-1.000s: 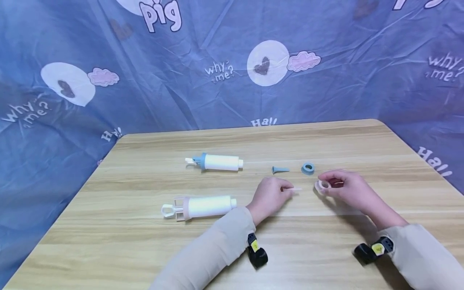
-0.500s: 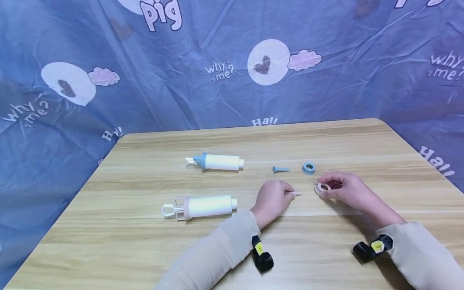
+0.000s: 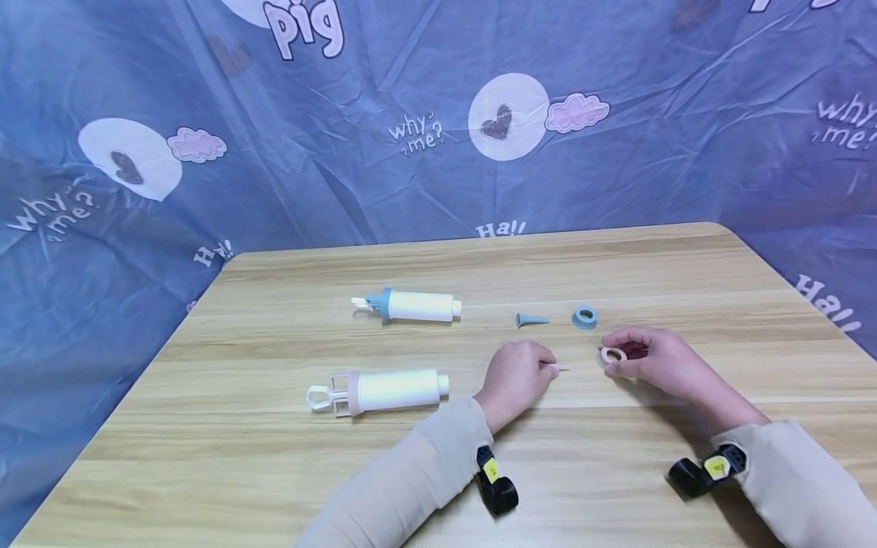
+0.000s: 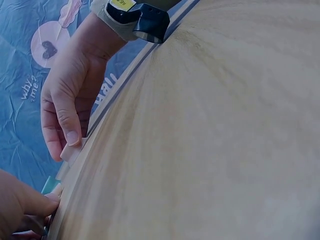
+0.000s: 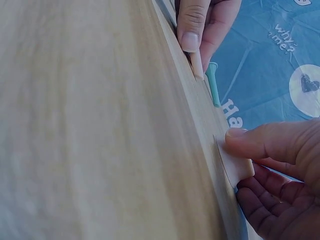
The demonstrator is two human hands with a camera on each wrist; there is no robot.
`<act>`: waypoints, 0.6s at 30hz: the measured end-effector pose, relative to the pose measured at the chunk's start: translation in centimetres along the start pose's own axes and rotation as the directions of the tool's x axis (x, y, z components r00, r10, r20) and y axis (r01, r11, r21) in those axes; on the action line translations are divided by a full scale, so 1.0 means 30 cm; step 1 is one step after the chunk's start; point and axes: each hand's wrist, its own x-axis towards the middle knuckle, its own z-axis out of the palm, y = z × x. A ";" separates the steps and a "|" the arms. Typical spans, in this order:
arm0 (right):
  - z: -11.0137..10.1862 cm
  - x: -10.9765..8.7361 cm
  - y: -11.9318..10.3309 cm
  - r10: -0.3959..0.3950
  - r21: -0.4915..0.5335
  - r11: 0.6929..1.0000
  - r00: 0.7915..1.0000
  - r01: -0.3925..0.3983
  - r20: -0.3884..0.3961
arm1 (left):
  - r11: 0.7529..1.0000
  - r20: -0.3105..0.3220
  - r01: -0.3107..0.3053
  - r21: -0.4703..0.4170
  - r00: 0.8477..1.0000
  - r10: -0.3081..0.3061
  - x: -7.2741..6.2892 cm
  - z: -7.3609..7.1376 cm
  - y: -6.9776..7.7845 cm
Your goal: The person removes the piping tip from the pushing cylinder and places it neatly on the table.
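In the head view my left hand (image 3: 514, 382) pinches a small pale pink tapered nozzle (image 3: 562, 367), its thin end pointing right, low at the tabletop. My right hand (image 3: 661, 364) holds a pale pink ring-shaped cap (image 3: 606, 361) between thumb and fingers. The cap lies with its hole facing up, at the table surface. Both pieces also show in the right wrist view, the nozzle (image 5: 197, 66) under the left thumb and the cap (image 5: 236, 161) at the right thumb. Just beyond the hands lie a blue nozzle (image 3: 533, 320) and a blue ring cap (image 3: 585, 326).
Two white syringe-like tubes with plungers lie on the wooden table (image 3: 226, 472) to the left: a smaller one with a blue collar (image 3: 421, 306) and a larger one with a pale pink collar (image 3: 399, 390). A blue printed cloth (image 3: 308, 190) hangs behind the table.
Over the last second my left hand has shifted slightly nearer and right, lowering the pink nozzle. The pink cap in my right hand has tipped from slanted to flat. The last half second shows little movement.
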 end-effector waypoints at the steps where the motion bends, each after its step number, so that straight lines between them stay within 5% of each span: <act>1: 0.000 0.000 0.001 0.000 -0.002 1.000 1.000 0.000 0.000 | 1.000 0.001 0.001 0.001 1.000 -0.001 0.000 0.000 0.000; 18: 0.004 0.002 0.006 0.011 0.000 1.000 1.000 -0.011 0.019 | 1.000 -0.040 0.012 0.012 0.999 -0.011 0.001 0.006 0.001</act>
